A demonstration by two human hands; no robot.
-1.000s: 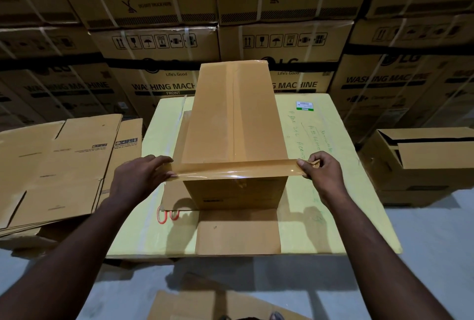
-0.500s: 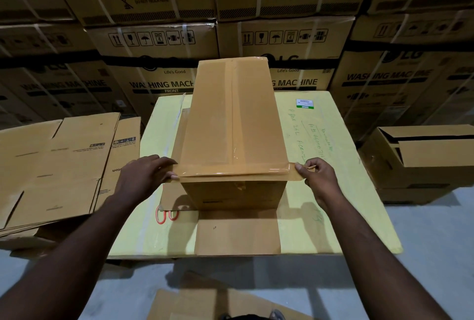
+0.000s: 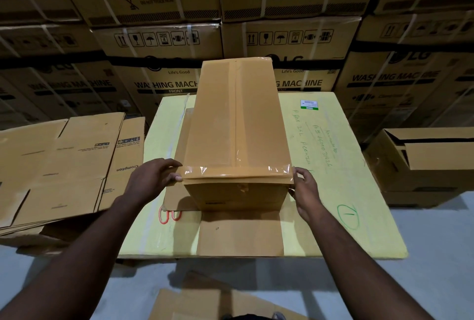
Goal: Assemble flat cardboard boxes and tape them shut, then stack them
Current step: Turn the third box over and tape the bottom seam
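Sealing the tall brown cardboard box (image 3: 236, 127), left hand (image 3: 151, 180) pinches glossy brown tape strip (image 3: 237, 172) taut; right hand (image 3: 306, 189) presses it, fingers straight.

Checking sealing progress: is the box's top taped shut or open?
Shut: box flaps lie flat, tape along the seam and across the near edge.
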